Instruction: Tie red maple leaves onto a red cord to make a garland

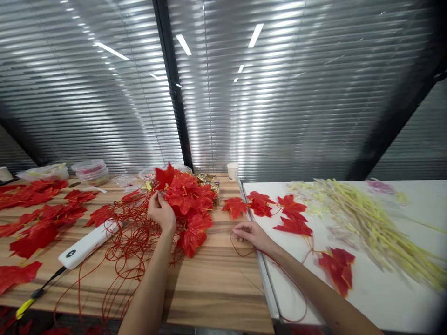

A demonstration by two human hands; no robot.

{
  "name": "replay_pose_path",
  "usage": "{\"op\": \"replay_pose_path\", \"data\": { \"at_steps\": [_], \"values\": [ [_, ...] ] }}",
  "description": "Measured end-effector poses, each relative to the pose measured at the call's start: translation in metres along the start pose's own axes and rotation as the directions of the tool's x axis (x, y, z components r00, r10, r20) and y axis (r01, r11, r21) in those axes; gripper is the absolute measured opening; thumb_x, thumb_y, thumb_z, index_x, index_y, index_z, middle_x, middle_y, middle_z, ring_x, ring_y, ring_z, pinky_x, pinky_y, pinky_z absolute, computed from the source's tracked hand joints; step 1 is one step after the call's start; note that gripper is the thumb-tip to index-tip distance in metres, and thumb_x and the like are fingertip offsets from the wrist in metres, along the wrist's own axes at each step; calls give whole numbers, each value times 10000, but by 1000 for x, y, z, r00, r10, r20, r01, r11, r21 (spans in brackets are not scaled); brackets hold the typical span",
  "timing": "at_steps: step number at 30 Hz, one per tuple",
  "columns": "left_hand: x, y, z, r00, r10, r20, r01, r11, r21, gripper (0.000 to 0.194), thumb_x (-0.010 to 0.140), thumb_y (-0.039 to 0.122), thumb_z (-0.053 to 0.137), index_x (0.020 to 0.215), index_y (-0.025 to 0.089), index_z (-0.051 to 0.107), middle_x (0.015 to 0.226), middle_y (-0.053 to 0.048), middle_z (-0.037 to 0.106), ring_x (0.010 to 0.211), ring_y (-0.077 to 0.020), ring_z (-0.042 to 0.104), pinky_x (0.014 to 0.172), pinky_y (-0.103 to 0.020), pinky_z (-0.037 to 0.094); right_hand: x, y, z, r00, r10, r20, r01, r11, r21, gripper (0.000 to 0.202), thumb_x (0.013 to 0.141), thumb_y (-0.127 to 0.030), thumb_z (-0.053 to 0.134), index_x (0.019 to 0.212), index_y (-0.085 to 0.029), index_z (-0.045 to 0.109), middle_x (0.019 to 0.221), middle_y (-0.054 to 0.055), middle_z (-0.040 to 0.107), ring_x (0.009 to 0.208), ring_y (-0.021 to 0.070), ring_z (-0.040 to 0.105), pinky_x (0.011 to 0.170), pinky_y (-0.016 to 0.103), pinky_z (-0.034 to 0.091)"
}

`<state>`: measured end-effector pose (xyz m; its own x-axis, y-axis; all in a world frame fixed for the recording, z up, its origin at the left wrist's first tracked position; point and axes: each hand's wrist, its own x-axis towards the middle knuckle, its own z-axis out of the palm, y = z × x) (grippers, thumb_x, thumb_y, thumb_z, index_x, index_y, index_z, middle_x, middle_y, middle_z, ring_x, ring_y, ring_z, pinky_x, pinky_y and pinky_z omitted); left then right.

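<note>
In the head view a heap of red artificial maple leaves point(186, 197) lies mid-table. My left hand point(161, 213) is closed at the heap's left edge, its fingertips pinched at a leaf point(165, 176) that stands up above the others. Below and left of this hand spreads a tangle of thin red cord point(127, 235). My right hand point(252, 236) hovers near the seam between two tables, thumb and fingers pinched on a red cord point(240, 254) that loops down and runs along the forearm. Just beyond it is a string of leaves point(260, 204) crossing onto the white table.
A white power strip-like device point(90, 244) with a black cable lies left. More red leaves point(49, 223) cover the far left. Plastic tubs point(91, 171) and a paper cup point(232, 171) stand at the back. Yellow stems point(366, 223) lie on the white table point(394, 298).
</note>
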<state>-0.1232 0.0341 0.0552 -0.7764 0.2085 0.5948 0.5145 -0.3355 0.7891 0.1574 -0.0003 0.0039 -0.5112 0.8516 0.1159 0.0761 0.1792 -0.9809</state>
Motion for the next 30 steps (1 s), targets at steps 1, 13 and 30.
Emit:
{"op": "replay_pose_path", "data": {
  "at_steps": [1, 13, 30],
  "values": [
    [1, 1, 0, 1000, -17, -25, 17, 1000, -3, 251, 806, 295, 434, 889, 116, 589, 777, -61, 603, 695, -140, 574, 676, -267, 456, 0, 0, 0, 1000, 0, -1, 0, 1000, -2, 309, 720, -435, 592, 777, -134, 631, 685, 38, 627, 570, 122, 532, 577, 250, 426],
    [11, 35, -6, 989, -25, -147, -9, 975, -223, 177, 851, 296, 333, 858, 152, 435, 755, -19, 531, 545, -88, 517, 567, -239, 448, 1, 4, -1, 1000, -13, 4, 13, 1000, -12, 331, 723, -457, 584, 804, -140, 636, 692, 38, 635, 571, 127, 538, 583, 259, 433],
    [-53, 59, 6, 439, -195, 877, 759, 603, -245, 268, 674, 286, 646, 888, 155, 552, 727, 2, 576, 569, -54, 494, 581, -183, 413, 2, -3, 0, 1000, -27, 6, 28, 999, -19, 382, 772, -497, 490, 630, -149, 555, 554, 1, 530, 520, 112, 477, 537, 240, 389]
  ]
}}
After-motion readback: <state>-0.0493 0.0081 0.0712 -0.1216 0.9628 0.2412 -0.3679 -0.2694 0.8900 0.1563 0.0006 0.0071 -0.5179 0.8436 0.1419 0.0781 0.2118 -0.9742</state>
